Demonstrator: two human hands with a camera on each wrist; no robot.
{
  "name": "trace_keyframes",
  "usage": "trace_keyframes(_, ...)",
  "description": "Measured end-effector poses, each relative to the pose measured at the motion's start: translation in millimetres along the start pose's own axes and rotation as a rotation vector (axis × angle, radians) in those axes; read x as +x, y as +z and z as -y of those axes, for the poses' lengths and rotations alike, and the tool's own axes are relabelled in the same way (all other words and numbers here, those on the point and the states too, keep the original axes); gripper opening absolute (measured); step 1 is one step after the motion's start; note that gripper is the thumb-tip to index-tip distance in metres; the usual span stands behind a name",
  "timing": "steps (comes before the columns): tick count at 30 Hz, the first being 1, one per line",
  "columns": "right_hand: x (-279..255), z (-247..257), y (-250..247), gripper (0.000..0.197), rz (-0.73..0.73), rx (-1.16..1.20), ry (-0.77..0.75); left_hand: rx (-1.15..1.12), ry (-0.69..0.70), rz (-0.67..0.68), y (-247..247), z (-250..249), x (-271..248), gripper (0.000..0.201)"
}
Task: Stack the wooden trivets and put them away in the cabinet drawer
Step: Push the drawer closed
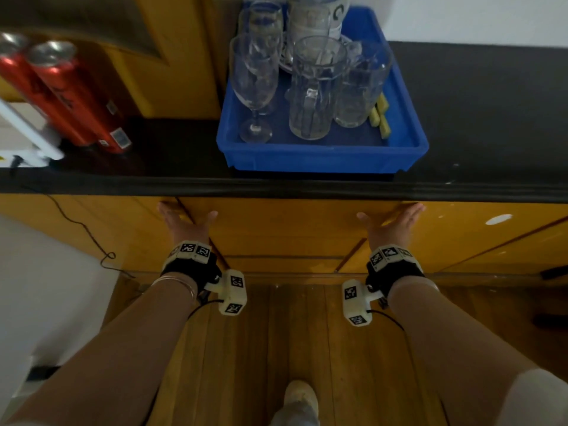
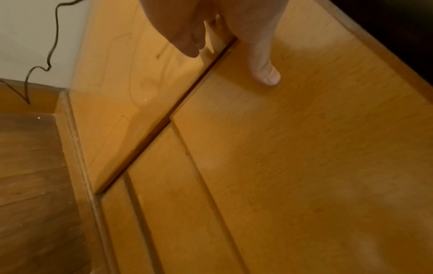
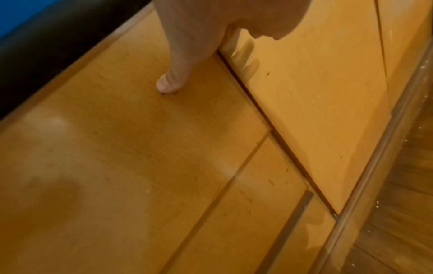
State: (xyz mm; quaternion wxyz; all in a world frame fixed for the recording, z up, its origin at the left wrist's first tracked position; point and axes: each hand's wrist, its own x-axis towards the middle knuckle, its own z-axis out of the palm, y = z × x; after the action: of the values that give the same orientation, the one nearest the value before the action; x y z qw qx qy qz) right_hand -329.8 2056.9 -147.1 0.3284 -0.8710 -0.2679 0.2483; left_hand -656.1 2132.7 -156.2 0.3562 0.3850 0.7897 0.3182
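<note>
Black countertop (image 1: 461, 112) carries a blue tray (image 1: 322, 155) of glassware. Below it, left hand (image 1: 181, 221) and right hand (image 1: 390, 221) press flat, fingers straight, on the shut drawer front (image 1: 276, 229) — no trivets in view

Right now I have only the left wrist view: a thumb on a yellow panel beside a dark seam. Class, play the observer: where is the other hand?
Observer: The right hand lies spread on the same drawer front, near its right edge.
Operator: What stands above it?
Observer: A blue tray holding glasses, on the black counter.
Operator: And left of the tray?
Observer: Two red cans.
</note>
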Motion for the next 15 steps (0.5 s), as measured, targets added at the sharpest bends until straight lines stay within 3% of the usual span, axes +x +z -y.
trace_keyframes(11,3.0,7.1,16.3,0.125,-0.046,0.094,0.025,-0.059,-0.027,-0.050,19.6,-0.8,8.8,0.113)
trace_keyframes(15,-6.4,8.4,4.2,0.103,-0.014,-0.034,0.013,0.057,-0.029,0.019,10.9,-4.4,-1.7,0.111)
